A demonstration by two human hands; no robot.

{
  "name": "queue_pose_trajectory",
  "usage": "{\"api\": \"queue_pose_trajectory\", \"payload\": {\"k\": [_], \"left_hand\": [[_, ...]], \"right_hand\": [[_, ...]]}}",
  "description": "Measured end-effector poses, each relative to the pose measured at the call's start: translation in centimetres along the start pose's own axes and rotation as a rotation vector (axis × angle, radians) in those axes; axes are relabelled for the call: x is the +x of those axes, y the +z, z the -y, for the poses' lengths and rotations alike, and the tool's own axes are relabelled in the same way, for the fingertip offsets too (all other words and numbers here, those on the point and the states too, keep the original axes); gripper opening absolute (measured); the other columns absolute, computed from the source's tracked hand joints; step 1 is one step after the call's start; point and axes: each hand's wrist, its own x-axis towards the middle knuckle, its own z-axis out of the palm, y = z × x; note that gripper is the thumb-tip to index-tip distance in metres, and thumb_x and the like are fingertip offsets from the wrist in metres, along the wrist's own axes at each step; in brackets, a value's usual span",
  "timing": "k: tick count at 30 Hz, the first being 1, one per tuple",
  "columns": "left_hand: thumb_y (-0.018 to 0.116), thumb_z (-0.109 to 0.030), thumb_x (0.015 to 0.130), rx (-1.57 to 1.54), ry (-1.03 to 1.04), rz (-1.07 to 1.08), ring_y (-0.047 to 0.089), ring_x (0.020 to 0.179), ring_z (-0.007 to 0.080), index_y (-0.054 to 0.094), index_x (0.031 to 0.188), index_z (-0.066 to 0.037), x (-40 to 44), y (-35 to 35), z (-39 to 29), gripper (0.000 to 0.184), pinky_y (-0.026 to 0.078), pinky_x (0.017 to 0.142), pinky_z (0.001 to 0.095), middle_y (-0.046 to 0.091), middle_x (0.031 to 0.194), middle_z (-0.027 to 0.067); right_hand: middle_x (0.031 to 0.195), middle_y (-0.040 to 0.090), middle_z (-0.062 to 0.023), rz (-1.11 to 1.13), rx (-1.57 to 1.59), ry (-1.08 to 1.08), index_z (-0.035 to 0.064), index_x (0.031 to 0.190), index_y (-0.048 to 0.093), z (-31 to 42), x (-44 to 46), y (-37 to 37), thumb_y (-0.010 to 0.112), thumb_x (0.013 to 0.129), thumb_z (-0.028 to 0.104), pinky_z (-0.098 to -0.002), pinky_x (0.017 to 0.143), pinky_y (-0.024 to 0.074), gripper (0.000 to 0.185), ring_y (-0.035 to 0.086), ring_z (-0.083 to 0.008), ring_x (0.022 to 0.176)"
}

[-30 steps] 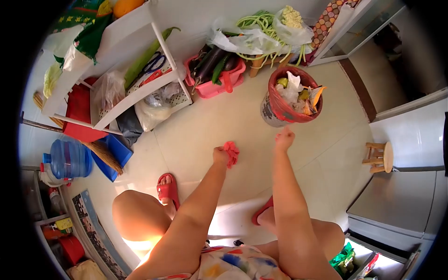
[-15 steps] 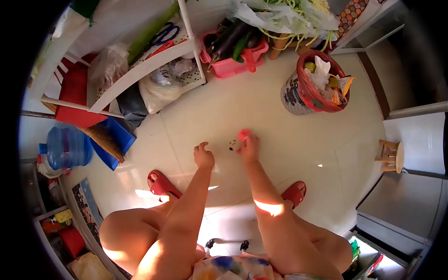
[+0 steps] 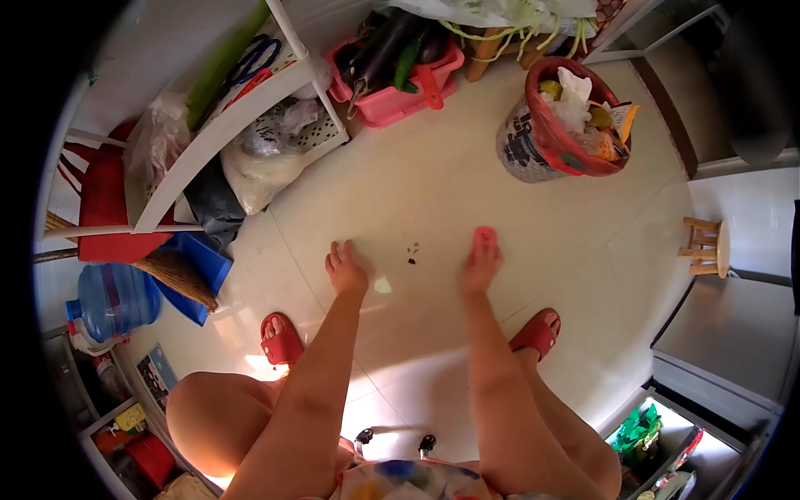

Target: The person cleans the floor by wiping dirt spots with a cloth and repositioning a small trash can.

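Note:
My right hand presses a small pink-red cloth against the pale tiled floor; its fingers partly cover the cloth, which may instead be a sponge. Left of it lies a little scatter of dark and brown crumbs on the tiles. My left hand is on the other side of the crumbs, at or just above the floor, with its fingers spread and nothing in them. Both arms reach forward between my bent knees.
A bin with a red liner holds rubbish at upper right. A pink basket of eggplants stands beside a white shelf. At left are a blue dustpan, broom and water jug; a wooden stool is at right.
My right hand has moved right with the cloth, away from the crumbs. My left hand has shifted left and spread its fingers. The view has also shifted slightly.

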Motion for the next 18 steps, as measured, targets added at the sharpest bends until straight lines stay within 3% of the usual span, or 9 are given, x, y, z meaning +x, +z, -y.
{"api": "queue_pose_trajectory", "payload": {"k": [4, 7, 10, 12, 14, 16, 18], "left_hand": [[0.049, 0.003, 0.072, 0.054, 0.004, 0.015, 0.023, 0.132, 0.0365, 0.035, 0.138, -0.022, -0.2, -0.1, 1.7, 0.072, 0.032, 0.104, 0.0419, 0.019, 0.149, 0.0079], [0.049, 0.002, 0.071, 0.024, -0.005, 0.011, 0.024, 0.131, 0.0358, 0.037, 0.137, -0.023, -0.7, -0.6, 1.3, 0.072, 0.033, 0.103, 0.0433, 0.021, 0.149, 0.0064], [0.05, 0.002, 0.07, -0.069, -0.018, -0.054, 0.029, 0.128, 0.035, 0.043, 0.133, -0.022, -0.1, -0.5, 1.2, 0.068, 0.034, 0.102, 0.0449, 0.028, 0.145, 0.007], [0.05, 0.002, 0.07, -0.107, 0.011, -0.098, 0.032, 0.127, 0.0347, 0.047, 0.129, -0.021, 0.1, -0.8, 1.6, 0.063, 0.035, 0.101, 0.0455, 0.034, 0.142, 0.0071], [0.049, 0.003, 0.069, -0.12, 0.044, -0.165, 0.036, 0.122, 0.0351, 0.049, 0.126, -0.019, 0.0, -0.9, 2.4, 0.061, 0.036, 0.099, 0.0454, 0.039, 0.136, 0.0085], [0.048, 0.005, 0.066, -0.105, 0.092, -0.261, 0.041, 0.116, 0.0362, 0.05, 0.124, -0.018, -0.1, -0.5, 3.3, 0.062, 0.038, 0.097, 0.0447, 0.046, 0.129, 0.0114], [0.048, 0.006, 0.066, -0.158, 0.081, -0.209, 0.043, 0.113, 0.0364, 0.051, 0.122, -0.016, -0.8, -1.3, 3.6, 0.06, 0.039, 0.095, 0.0444, 0.048, 0.125, 0.0125]], "right_hand": [[0.133, 0.045, -0.0059, 0.206, 0.152, -0.112, 0.0121, 0.119, 0.056, 7.9, -2.0, 2.3, 0.055, 0.069, -0.009, -0.0401, 0.098, 0.0335, 0.055, 0.042, -0.0256, 0.119], [0.125, 0.052, -0.0063, 0.336, 0.488, -0.057, 0.0112, 0.113, 0.061, 10.9, -1.8, 4.1, 0.055, 0.068, -0.01, -0.0393, 0.098, 0.0351, 0.05, 0.045, -0.0269, 0.115], [0.116, 0.057, -0.0105, 0.224, 0.586, -0.088, 0.0072, 0.108, 0.063, 9.8, 0.1, 4.0, 0.054, 0.072, -0.009, -0.0377, 0.096, 0.0392, 0.04, 0.051, -0.0276, 0.108], [0.119, 0.055, -0.0121, 0.26, 1.594, 0.436, 0.0001, 0.112, 0.058, 6.8, 2.9, 5.1, 0.052, 0.079, -0.007, -0.0351, 0.099, 0.0414, 0.034, 0.052, -0.0256, 0.112], [0.116, 0.056, -0.0132, -0.001, 1.178, 0.216, -0.004, 0.111, 0.057, 2.4, 5.7, 5.3, 0.052, 0.08, -0.007, -0.0329, 0.1, 0.0413, 0.032, 0.051, -0.0208, 0.115], [0.105, 0.06, -0.0139, -0.188, 0.613, 0.101, 0.0015, 0.104, 0.06, -1.1, 8.6, 5.7, 0.05, 0.071, -0.018, -0.0391, 0.074, 0.0526, 0.04, 0.062, -0.0279, 0.086], [0.104, 0.06, -0.0119, -0.113, 0.431, -0.067, 0.0028, 0.102, 0.06, -0.2, 10.0, 5.5, 0.052, 0.068, -0.017, -0.0393, 0.075, 0.0502, 0.04, 0.06, -0.0291, 0.088]]}}
